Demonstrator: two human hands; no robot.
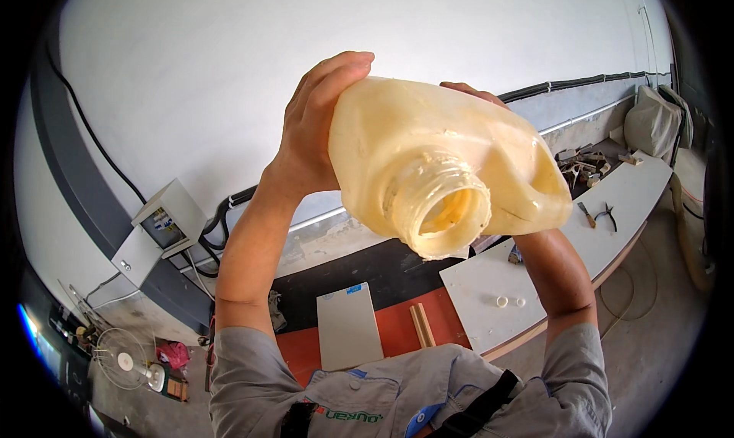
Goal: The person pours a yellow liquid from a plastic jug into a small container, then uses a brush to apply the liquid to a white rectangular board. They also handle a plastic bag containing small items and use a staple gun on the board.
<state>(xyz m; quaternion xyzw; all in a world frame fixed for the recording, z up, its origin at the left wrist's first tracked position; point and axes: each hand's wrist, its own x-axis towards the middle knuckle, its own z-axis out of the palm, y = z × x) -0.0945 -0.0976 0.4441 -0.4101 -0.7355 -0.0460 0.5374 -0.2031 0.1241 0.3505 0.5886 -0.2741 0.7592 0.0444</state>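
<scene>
Raised in front of me is a cream-coloured plastic jug point(428, 124), tilted so that its open, uncapped neck points toward me and downward. Pale residue coats the neck's threads and rim. My left hand point(317, 120) wraps around the jug's left side, fingers curled over the upper edge. Behind the jug's far right side, only some fingers of my right hand point(474, 92) show at the top; the rest of it is hidden by the jug, whose moulded handle is at the right. Both forearms reach up from below.
Below lies a workbench with a white board point(348, 327), a wooden strip point(421, 325) and small ring-like pieces. Farther right are a brush-like tool point(586, 214) and pliers point(606, 216). An open electrical box point(164, 220) hangs at left, above a fan point(126, 360).
</scene>
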